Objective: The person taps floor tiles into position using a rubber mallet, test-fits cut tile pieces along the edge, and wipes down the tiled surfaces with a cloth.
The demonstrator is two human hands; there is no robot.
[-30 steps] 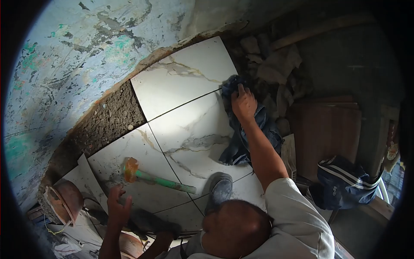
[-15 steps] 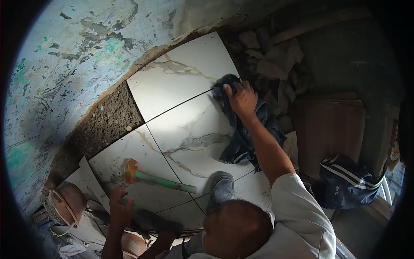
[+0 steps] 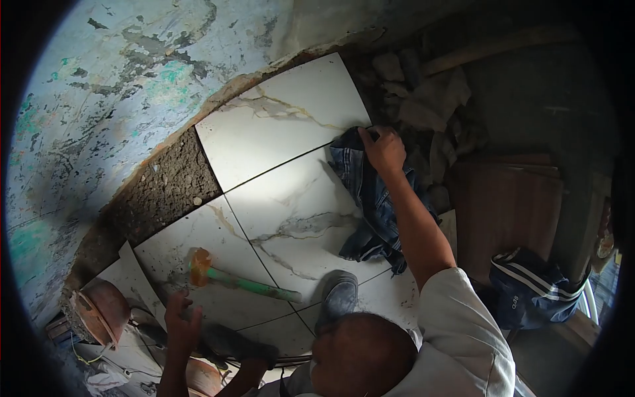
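Observation:
My right hand is closed on the upper edge of a crumpled pair of dark denim jeans. The cloth lies over the right side of white marble-patterned floor tiles. At the lower left, my left hand hangs with its fingers apart and nothing in them. Just beyond that hand a rubber mallet, with an amber head and green handle, rests on a tile. My dark boot stands on the tiles between the mallet handle and the jeans.
Bare rough mortar shows between the tiles and the peeling wall. A reddish-brown bowl sits at left. Rubble is heaped at upper right, with brown boards and a navy striped bag at right.
My right hand has turned and shifted slightly right and down, drawing the top of the jeans with it. The mallet and my left hand are nearly unchanged.

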